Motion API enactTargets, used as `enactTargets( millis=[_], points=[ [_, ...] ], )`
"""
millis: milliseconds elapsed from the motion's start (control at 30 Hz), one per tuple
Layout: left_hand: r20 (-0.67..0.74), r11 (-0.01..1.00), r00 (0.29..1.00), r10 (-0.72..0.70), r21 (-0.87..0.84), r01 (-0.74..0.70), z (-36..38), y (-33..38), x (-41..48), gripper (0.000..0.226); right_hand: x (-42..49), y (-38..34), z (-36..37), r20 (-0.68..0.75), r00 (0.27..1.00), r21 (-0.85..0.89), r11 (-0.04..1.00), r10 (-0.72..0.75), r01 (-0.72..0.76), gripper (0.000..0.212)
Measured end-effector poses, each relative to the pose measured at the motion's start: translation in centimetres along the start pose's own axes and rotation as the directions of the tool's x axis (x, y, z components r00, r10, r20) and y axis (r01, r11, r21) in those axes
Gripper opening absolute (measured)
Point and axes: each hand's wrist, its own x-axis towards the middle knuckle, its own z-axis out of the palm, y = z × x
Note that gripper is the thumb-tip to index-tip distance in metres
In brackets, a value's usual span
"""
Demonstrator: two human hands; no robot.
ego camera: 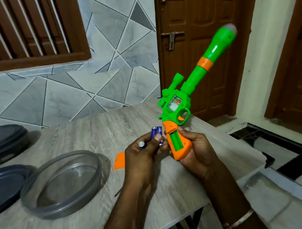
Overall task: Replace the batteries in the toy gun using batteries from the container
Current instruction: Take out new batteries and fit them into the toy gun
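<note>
clear container (61,184) on table, left, looks empty | left hand (143,154) fingers curled close round purple batteries (156,134), thumb pinning them; smooth hard cylinders, likely slippery, pinch by sides | right hand (194,147) wrapped round orange grip of toy gun (192,80), open battery bay (175,139) facing up; judged light, rigid plastic | barrel points away, up-right

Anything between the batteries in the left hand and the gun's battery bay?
Nothing visible. The batteries sit beside the open, empty-looking battery bay; its orange cover lies on the table behind the left hand. The right hand grips the handle around the opening, not over it.
</note>
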Motion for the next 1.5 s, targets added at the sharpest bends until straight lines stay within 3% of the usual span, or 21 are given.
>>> enactTargets(
  millis=[100,367,533,700,933,1200,1500],
  points=[
    [0.004,0.998,1.0,-0.024,0.064,0.024,0.1,0.1,-0.1,0.01,0.1,0.1,0.3,-0.007,0.998,-0.044,0.997,-0.056,0.055,0.066],
    [-0.022,0.981,0.995,-0.098,0.166,0.1,-0.3,-0.5,0.1,0.012,-0.3,0.2,1.1,0.073,0.993,0.067,0.994,-0.094,0.089,0.064],
    [-0.019,0.974,0.975,-0.222,0.047,0.223,0.1,-0.4,-0.1,0.008,-0.8,0.1,1.4,0.059,0.994,0.114,0.99,-0.096,0.089,0.054],
    [-0.008,0.952,0.953,-0.303,-0.056,0.302,0.0,-0.2,0.0,0.01,-0.8,0.3,1.3,0.029,0.998,0.043,0.997,-0.06,0.058,0.039],
    [-0.027,0.948,0.948,-0.316,-0.053,0.314,0.1,0.3,-0.1,0.016,-0.8,0.2,1.1,-0.003,1.0,0.082,0.996,-0.03,0.03,0.056],
    [-0.039,0.968,0.969,-0.246,-0.054,0.244,0.2,0.3,0.0,0.011,-1.2,-0.1,1.6,0.02,1.0,0.138,0.99,-0.014,0.011,0.04],
    [-0.074,0.978,0.992,0.1,0.19,-0.084,0.3,0.3,-0.2,0.013,-1.1,0.1,1.6,-0.019,1.0,0.119,0.993,0.019,-0.017,0.04]
  ],
)
